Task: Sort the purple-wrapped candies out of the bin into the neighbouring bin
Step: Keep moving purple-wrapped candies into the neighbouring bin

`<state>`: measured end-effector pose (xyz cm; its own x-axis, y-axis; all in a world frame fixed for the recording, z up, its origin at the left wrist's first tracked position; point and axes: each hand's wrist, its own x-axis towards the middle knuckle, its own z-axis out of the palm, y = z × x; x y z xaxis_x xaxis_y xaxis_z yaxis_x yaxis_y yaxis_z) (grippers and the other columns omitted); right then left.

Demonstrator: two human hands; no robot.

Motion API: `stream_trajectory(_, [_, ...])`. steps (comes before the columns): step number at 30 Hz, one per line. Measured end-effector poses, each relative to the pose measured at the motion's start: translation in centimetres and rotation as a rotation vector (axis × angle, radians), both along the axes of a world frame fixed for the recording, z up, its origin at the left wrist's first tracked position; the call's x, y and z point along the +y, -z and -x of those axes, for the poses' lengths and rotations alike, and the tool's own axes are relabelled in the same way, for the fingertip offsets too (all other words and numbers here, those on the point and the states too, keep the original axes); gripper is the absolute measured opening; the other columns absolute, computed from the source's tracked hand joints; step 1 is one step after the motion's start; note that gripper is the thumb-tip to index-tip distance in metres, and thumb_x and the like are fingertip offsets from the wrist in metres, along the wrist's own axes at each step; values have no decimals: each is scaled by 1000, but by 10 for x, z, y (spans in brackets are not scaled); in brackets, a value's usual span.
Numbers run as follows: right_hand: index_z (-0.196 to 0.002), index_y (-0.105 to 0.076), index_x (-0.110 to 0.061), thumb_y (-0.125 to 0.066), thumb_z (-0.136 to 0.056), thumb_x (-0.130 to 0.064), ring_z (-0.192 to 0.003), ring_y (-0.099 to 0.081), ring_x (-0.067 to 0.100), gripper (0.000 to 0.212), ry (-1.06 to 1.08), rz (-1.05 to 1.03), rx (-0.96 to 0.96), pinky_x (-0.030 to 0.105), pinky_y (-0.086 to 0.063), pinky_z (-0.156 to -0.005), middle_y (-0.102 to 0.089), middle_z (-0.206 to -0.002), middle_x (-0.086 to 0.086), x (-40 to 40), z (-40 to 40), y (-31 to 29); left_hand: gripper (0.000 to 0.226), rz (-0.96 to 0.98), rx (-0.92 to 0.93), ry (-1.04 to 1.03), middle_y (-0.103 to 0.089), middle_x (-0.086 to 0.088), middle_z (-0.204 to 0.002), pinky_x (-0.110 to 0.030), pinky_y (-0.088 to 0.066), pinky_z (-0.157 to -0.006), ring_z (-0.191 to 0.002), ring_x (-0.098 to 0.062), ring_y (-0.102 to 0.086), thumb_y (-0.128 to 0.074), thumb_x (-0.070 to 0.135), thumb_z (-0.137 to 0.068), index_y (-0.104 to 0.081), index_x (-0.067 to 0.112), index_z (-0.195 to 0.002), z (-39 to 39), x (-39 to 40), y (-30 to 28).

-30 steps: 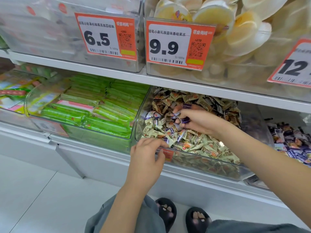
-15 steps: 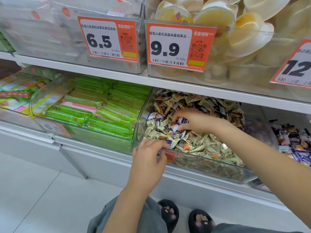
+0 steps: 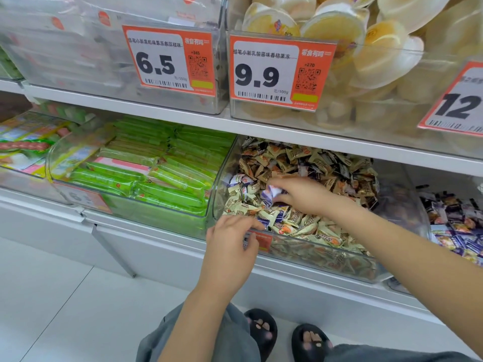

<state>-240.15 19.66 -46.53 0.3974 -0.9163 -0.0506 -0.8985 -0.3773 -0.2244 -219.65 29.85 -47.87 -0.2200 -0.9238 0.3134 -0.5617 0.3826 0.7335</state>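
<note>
Over the middle bin (image 3: pixel 326 259) | right hand (image 3: pixel 300 195) reaching in palm down, fingers curled round purple-wrapped candies (image 3: pixel 271 192) atop the candy heap | left hand (image 3: pixel 230 244) resting on front rim, fingers bent, holding nothing visible | neighbouring bin (image 3: pixel 454 226) at right, cut by frame edge; its front label partly covered.

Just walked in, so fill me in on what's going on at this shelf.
A person is picking through a clear plastic bin of mixed cream and brown wrapped candies. Their right hand is down in the pile, pinching purple-and-white wrapped candies. Their left hand rests on the bin's front rim. The neighbouring bin of purple-wrapped candies sits to the right.
</note>
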Motion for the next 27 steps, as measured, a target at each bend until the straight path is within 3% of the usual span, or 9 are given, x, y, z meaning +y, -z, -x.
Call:
stream_trajectory(2, [-92, -48, -35, -55, -95, -29, -68, -52, 14, 10, 125, -97, -338, 17, -37, -52, -57, -84, -7, 5, 5, -10, 25, -4, 0, -4, -53, 26, -86, -50, -43, -90, -99, -14, -53, -61, 1, -79, -69, 22, -91, 1, 0, -1])
stream_trajectory(6, [-110, -52, -26, -53, -95, -36, -48, -47, 5, 18, 313, -224, -559, 17, -39, -45, -56, -71, -1, 22, 13, -29, 26, -21, 7, -21, -51, 30, -83, -49, -43, -90, -98, -13, -52, -61, 0, -79, -68, 23, -89, 4, 0, -2])
stream_trajectory(10, [-109, -56, -19, -52, -97, -30, -45, -39, 6, 17, 405, -357, -914, 20, -34, -43, -49, -69, 1, 53, 27, -47, 26, -9, -35, -70, -54, 23, -85, -43, -40, -91, -98, -14, -52, -61, 0, -78, -67, 23, -89, 8, 3, -2])
stream_trajectory(12, [-106, -56, -14, -52, -96, -30, -44, -41, 6, 19, 459, -269, -863, 21, -34, -42, -51, -71, 2, 75, 38, -55, 26, 27, -109, -124, -58, 17, -90, -31, -27, -86, -101, -15, -51, -60, 1, -79, -67, 23, -90, 12, 8, -2])
stream_trajectory(15, [-117, -54, -9, -55, -94, -32, -65, -56, 12, 32, 541, 93, -500, 28, -42, -58, -63, -92, 4, 109, 62, -61, 24, 93, -199, -140, -64, 9, -94, -27, -18, -80, -102, -19, -51, -62, 1, -78, -68, 22, -89, 21, 16, -3])
stream_trajectory(19, [-98, -54, -15, -55, -94, -28, -66, -54, 30, 14, 671, 348, -548, 33, -37, -55, -60, -81, 10, 161, 117, -64, 25, 103, -231, -125, -66, 5, -98, -31, -21, -81, -106, -23, -50, -63, 1, -78, -70, 19, -93, 31, 25, -3])
stream_trajectory(21, [-101, -55, -12, -54, -95, -28, -71, -56, 29, 18, 764, 332, -542, 31, -37, -54, -62, -88, 8, 178, 150, -61, 26, 104, -240, -125, -66, 4, -100, -34, -24, -83, -107, -23, -49, -63, 0, -79, -71, 19, -95, 33, 29, -2])
stream_trajectory(24, [-133, -49, -18, -54, -95, -32, -98, -52, 13, 41, 844, 75, -494, 23, -41, -71, -50, -129, -5, 193, 186, -55, 28, 91, -250, -126, -66, 2, -104, -37, -26, -87, -109, -25, -48, -63, -1, -79, -71, 18, -98, 34, 33, -3])
stream_trajectory(27, [-123, -56, -33, -52, -96, -32, -99, -58, 11, 27, 790, 17, -579, 30, -50, -77, -55, -130, -2, 198, 206, -48, 29, 96, -265, -140, -66, -1, -105, -39, -28, -86, -109, -28, -48, -62, -2, -78, -71, 16, -99, 37, 35, -3])
